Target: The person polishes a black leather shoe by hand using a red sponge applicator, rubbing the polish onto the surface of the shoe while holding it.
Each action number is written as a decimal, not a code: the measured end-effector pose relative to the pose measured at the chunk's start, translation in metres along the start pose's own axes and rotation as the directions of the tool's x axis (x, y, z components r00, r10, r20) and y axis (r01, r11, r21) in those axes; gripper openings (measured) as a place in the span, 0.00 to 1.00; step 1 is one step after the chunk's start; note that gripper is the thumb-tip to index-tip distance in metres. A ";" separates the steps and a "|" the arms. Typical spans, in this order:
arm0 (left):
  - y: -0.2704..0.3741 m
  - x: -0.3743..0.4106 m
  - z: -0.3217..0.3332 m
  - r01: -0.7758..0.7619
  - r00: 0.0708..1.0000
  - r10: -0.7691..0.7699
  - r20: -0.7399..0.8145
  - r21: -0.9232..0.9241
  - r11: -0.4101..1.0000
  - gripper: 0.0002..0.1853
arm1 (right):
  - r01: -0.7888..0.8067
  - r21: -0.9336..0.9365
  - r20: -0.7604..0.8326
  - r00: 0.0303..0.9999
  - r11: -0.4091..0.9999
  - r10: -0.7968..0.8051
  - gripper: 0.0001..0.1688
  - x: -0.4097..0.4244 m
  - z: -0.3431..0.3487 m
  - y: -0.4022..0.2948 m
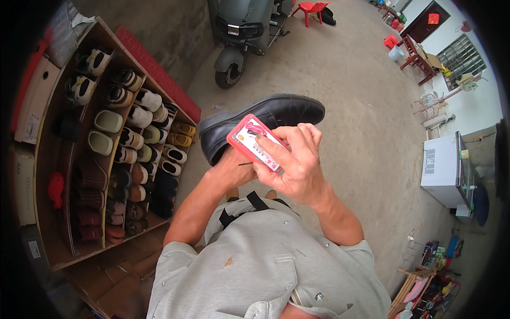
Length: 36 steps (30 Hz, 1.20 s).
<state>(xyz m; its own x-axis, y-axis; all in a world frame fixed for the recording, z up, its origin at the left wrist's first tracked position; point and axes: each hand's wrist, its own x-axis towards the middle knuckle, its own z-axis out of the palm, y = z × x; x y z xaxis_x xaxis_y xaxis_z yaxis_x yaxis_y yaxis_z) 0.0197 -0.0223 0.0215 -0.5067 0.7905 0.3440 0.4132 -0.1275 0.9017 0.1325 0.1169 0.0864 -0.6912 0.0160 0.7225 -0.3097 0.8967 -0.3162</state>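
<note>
A black leather shoe (295,109) is held up before me, its toe pointing right and its heel at the left. My left hand (235,169) reaches to the shoe's opening and carries it; most of its fingers are hidden inside the shoe and behind a red box. In my right hand (297,159) is that small red plastic box (258,143) with a printed white top, gripped between thumb and fingers, its forefinger lying on the top. The box overlaps the near side of the shoe; whether they touch is unclear.
A wooden shoe rack (147,75) full of shoes stands at the left, a red board (159,73) behind it. An electric scooter (239,36) is parked ahead. To the right are a white appliance (442,165), a wooden table (418,60) and a bamboo rack (410,291) with assorted goods.
</note>
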 end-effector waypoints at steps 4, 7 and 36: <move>-0.029 -0.011 -0.009 -0.243 0.942 0.063 0.331 0.536 0.808 0.12 | -0.032 -0.112 -0.042 0.999 0.993 0.027 0.24 0.013 -0.003 0.023; -0.013 -0.001 0.003 -0.316 0.949 0.284 0.138 0.431 0.845 0.12 | -0.075 -0.154 -0.060 0.996 0.985 0.067 0.23 0.016 -0.001 0.039; -0.010 0.033 0.005 -0.293 0.953 0.248 0.175 0.310 0.905 0.10 | -0.116 -0.104 -0.070 0.992 0.988 0.109 0.25 0.011 -0.017 0.060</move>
<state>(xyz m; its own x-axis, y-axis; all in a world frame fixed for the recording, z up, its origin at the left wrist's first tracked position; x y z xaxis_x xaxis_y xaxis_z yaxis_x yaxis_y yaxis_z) 0.0022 0.0081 0.0230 -0.2477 0.8264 0.5057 0.7564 -0.1612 0.6339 0.1176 0.1786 0.0858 -0.6733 0.1442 0.7252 -0.1580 0.9301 -0.3317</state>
